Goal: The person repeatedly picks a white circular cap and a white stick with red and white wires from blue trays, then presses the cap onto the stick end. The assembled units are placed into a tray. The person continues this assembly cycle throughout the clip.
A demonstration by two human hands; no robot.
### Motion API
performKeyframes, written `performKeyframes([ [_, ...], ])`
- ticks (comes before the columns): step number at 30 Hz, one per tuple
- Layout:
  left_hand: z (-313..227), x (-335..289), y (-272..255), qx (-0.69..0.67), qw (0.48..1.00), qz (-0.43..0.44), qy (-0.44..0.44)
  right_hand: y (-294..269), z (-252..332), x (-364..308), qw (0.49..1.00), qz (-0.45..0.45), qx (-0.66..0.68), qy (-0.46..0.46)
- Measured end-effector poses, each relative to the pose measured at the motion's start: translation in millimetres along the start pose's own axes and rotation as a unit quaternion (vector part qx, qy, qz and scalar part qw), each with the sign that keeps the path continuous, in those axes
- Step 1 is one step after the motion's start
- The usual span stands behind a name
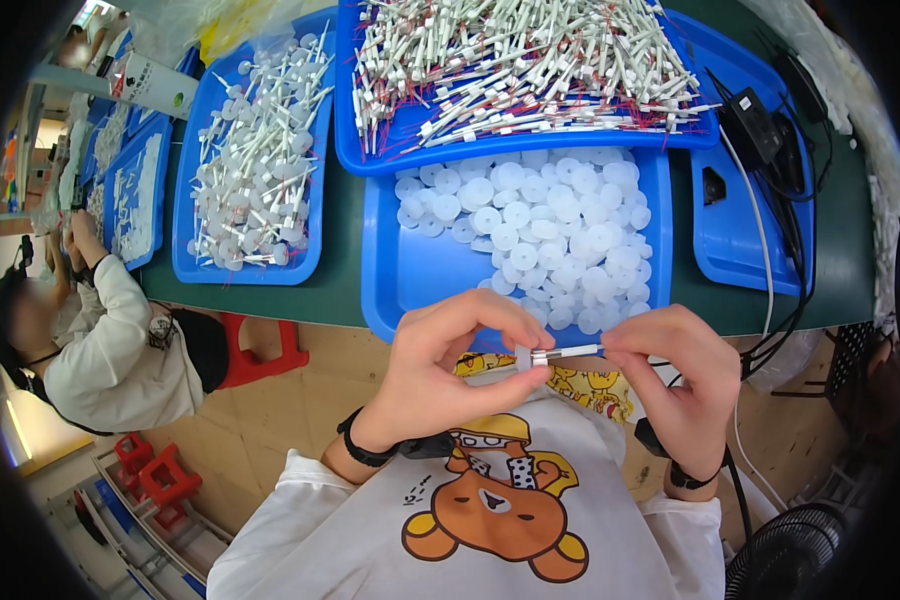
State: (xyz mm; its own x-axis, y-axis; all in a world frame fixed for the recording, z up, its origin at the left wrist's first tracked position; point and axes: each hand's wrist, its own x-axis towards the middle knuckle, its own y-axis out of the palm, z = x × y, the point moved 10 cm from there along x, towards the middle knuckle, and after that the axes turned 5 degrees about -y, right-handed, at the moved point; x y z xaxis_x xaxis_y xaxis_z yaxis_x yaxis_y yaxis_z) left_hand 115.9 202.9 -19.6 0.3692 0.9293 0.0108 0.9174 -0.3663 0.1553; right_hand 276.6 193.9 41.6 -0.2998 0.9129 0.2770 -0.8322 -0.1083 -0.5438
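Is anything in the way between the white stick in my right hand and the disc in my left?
Nothing visible is: the white stick in your right hand points toward the pale disc in your left hand, its near end close by.

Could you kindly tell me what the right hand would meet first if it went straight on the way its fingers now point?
Past the white stick it pinches, the right hand would probably meet the left hand first, though depth is hard to judge.

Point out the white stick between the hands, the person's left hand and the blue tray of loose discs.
White stick [576, 351]: head view, middle of its shaft.
Left hand [427, 372]: head view, middle of the hand.
Blue tray [425, 275]: head view, bare bottom.
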Motion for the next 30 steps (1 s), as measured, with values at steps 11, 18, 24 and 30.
performKeyframes([
  [11,4,4,0,-0.024,1.000,-0.004,-0.013,-5,-5,2,0.999,-0.027,0.009,0.029],
  [18,4,7,1,-0.031,0.999,0.014,-0.005,-4,-7,4,0.998,-0.018,0.041,0.039],
  [24,1,8,-7,-0.033,0.999,0.023,-0.001,0,-9,5,0.997,-0.010,0.060,0.037],
  [30,-2,8,-13,-0.018,1.000,0.022,0.007,5,-8,10,0.998,0.001,0.060,0.034],
])
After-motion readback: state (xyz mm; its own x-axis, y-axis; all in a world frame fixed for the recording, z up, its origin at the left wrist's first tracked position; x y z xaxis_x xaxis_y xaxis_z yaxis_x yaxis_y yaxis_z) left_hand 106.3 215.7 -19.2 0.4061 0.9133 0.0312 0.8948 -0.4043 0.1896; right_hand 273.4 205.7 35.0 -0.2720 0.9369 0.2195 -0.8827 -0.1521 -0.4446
